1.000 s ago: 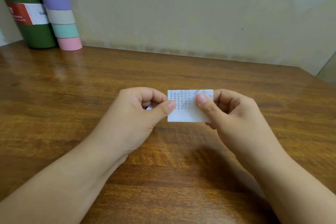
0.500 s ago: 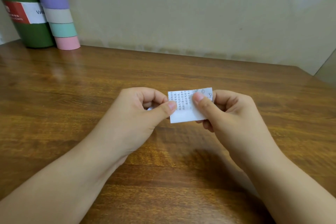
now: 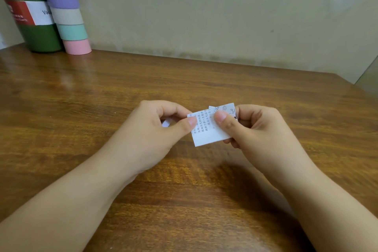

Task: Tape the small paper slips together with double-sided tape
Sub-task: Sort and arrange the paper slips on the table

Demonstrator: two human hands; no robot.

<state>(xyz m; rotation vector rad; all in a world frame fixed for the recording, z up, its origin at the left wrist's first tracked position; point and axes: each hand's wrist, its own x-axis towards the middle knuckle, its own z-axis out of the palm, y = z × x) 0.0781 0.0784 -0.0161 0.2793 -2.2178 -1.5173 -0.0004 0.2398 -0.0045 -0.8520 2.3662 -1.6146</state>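
Pinching the paper slips (image 3: pixel 208 129) between both thumbs above the desk (image 3: pixel 102 98) centre, the left hand (image 3: pixel 155 129) at nine o'clock and right hand (image 3: pixel 259 129) at three appear to be aligning them, so firm pressing probably comes next.

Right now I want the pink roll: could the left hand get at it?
Probably not freely: the left hand pinches the paper slips. The table towards the pink roll lies bare.

Only a green flask (image 3: pixel 30 16) and striped tube (image 3: pixel 65 10) block the table's (image 3: pixel 204 200) far-left corner.
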